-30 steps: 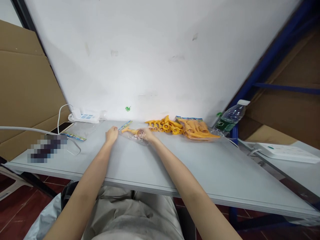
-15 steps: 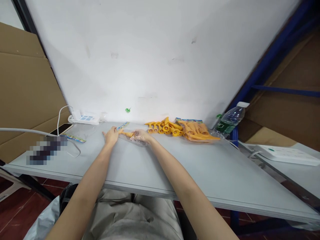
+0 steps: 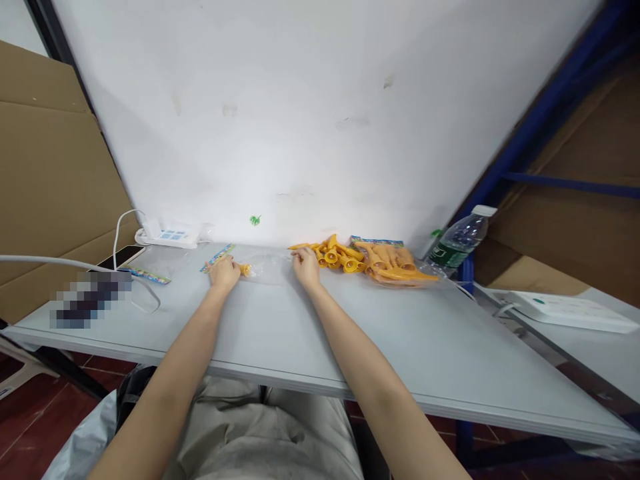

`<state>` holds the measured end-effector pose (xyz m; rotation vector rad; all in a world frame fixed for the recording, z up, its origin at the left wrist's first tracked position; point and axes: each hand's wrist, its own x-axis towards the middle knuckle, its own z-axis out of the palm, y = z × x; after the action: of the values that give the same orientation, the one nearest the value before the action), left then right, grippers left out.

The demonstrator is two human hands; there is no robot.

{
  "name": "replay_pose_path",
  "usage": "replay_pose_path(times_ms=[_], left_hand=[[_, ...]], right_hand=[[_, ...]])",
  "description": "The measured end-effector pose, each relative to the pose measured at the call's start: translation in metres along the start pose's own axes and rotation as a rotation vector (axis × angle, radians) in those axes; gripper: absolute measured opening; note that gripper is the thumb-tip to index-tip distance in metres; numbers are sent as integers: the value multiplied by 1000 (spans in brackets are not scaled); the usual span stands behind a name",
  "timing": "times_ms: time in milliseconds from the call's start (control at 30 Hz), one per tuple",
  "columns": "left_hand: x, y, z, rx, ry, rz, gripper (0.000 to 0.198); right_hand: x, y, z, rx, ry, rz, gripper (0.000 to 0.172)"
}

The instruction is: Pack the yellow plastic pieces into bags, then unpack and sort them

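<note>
My left hand (image 3: 225,273) lies on a clear plastic bag (image 3: 270,267), its fingers closed on the bag near the colourful header card (image 3: 218,257). A yellow toy horn (image 3: 245,269) is inside, its flared end showing beside that hand; the rest is hidden. My right hand (image 3: 306,268) is at the left end of a pile of yellow toy horns (image 3: 333,256), close to the bag's right end. Its fingers are bent and closed, and it covers the leftmost horns. What is between those fingertips is hidden.
Right of the pile lies a bag filled with orange-yellow horns (image 3: 393,263), beside a tilted water bottle (image 3: 460,241). Another card-topped bag (image 3: 150,276), a phone (image 3: 124,257), cables and a white power strip (image 3: 175,236) are at left. A white wall (image 3: 310,133) rises behind.
My right hand has left the horn in the bag and moved right to the pile's edge. That horn now sits further left, and the bag lies flatter between my hands.
</note>
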<state>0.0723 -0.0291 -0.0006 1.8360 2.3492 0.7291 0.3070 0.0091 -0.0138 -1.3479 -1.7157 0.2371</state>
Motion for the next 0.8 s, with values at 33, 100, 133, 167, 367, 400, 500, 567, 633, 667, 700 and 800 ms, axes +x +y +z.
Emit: replay_pose_path(times_ms=[33, 100, 133, 167, 367, 400, 500, 567, 633, 667, 700, 800], left_hand=[[0, -1, -1, 5, 14, -16, 39], [-1, -2, -2, 11, 26, -34, 37], [-1, -3, -2, 15, 28, -39, 36], [-1, -3, -2, 20, 29, -42, 36], [4, -10, 5, -3, 12, -34, 39], [5, -11, 6, -13, 4, -32, 40], [6, -13, 10, -38, -16, -31, 42], [6, -13, 11, -42, -11, -29, 43], [6, -12, 11, -42, 1, -28, 43], [6, -12, 11, -41, 2, -29, 43], [7, -12, 11, -40, 1, -31, 43], [7, -12, 11, -35, -10, -31, 43]], right_hand=[[-3, 5, -1, -75, 37, -31, 37], [-10, 11, -2, -198, 7, -25, 37], [-13, 11, -2, -243, -29, -1, 35], [-15, 11, -2, -279, -59, 25, 33], [-18, -10, -6, -406, -90, 72, 28], [-18, -14, -7, -422, -95, 70, 29], [-18, -21, -11, -501, -102, 120, 34], [-19, -24, -12, -553, -142, 192, 39], [-18, -23, -14, -568, -202, 262, 40], [-17, -22, -14, -552, -213, 282, 39], [-16, -19, -15, -519, -198, 292, 37], [-8, -9, -15, -283, -57, 286, 35]])
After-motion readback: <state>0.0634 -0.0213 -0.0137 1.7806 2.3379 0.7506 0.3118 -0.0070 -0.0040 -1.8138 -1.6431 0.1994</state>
